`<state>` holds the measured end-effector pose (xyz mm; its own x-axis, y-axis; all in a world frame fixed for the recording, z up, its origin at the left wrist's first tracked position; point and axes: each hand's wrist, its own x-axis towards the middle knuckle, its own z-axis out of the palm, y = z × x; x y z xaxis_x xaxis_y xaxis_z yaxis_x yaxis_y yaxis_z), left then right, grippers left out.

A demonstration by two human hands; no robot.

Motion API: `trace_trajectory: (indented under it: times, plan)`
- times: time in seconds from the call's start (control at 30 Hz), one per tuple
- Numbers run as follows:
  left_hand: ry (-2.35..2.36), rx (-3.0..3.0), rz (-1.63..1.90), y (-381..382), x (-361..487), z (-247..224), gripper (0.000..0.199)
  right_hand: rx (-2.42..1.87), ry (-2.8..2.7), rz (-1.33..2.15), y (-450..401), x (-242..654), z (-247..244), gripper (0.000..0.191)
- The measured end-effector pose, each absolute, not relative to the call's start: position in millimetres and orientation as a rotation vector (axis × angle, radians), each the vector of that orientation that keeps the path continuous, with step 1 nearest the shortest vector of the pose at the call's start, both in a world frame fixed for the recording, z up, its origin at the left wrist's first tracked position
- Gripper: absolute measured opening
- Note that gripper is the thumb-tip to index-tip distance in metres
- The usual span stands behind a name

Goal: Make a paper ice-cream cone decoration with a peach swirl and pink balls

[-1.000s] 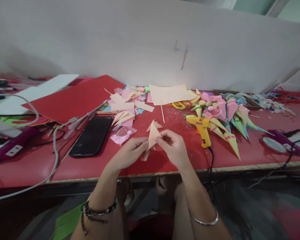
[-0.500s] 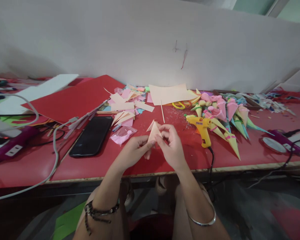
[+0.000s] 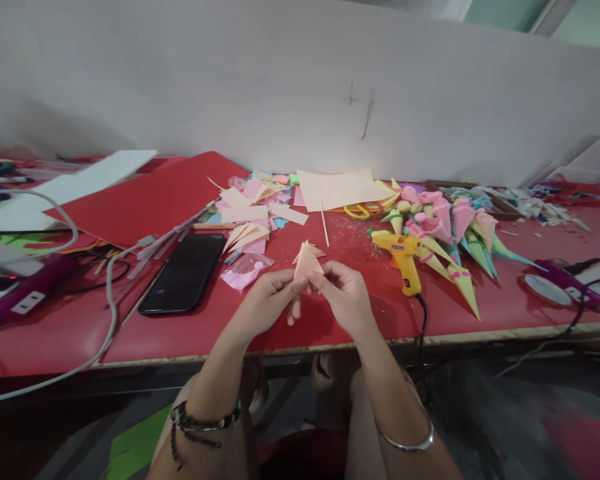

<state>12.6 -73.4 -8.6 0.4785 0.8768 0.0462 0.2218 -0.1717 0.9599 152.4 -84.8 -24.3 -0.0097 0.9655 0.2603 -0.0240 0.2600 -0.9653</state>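
A small peach paper triangle point(image 3: 307, 259) points away from me, held low over the red table point(image 3: 280, 337). Its lower left side is pinched by my left hand point(image 3: 270, 300), with the thumb on top. My right hand point(image 3: 343, 293) grips the lower right side between thumb and fingers. Just behind it are more peach paper points point(image 3: 317, 251), partly hidden by the triangle. A thin pale stick point(image 3: 325, 224) lies beyond them. To the right of my right hand rests a yellow glue gun point(image 3: 404, 260).
Left of my hands are a black phone point(image 3: 185, 273), a small plastic bag point(image 3: 245, 272) and a heap of paper scraps point(image 3: 253, 203). Pink and yellow paper cones point(image 3: 445, 223) are piled at right, near yellow-handled scissors point(image 3: 357, 211). A white cable point(image 3: 111, 287) crosses the left edge.
The paper triangle has turned a little and sits slightly lower. My right hand's fingers have shifted down towards its base; my left hand keeps its pinch.
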Motion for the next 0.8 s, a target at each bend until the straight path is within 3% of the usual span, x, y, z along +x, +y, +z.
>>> trace_trajectory:
  times: [0.57,0.8]
  plan:
    - [1.018,1.722,0.714,-73.4,10.5,-10.7,0.031,-1.028,-1.513,0.827,-88.4,152.0,-24.6,0.031]
    - [1.276,1.87,1.092,-71.5,16.5,-10.2,0.032,-1.01,-1.733,0.888,-87.3,151.9,-25.9,0.034]
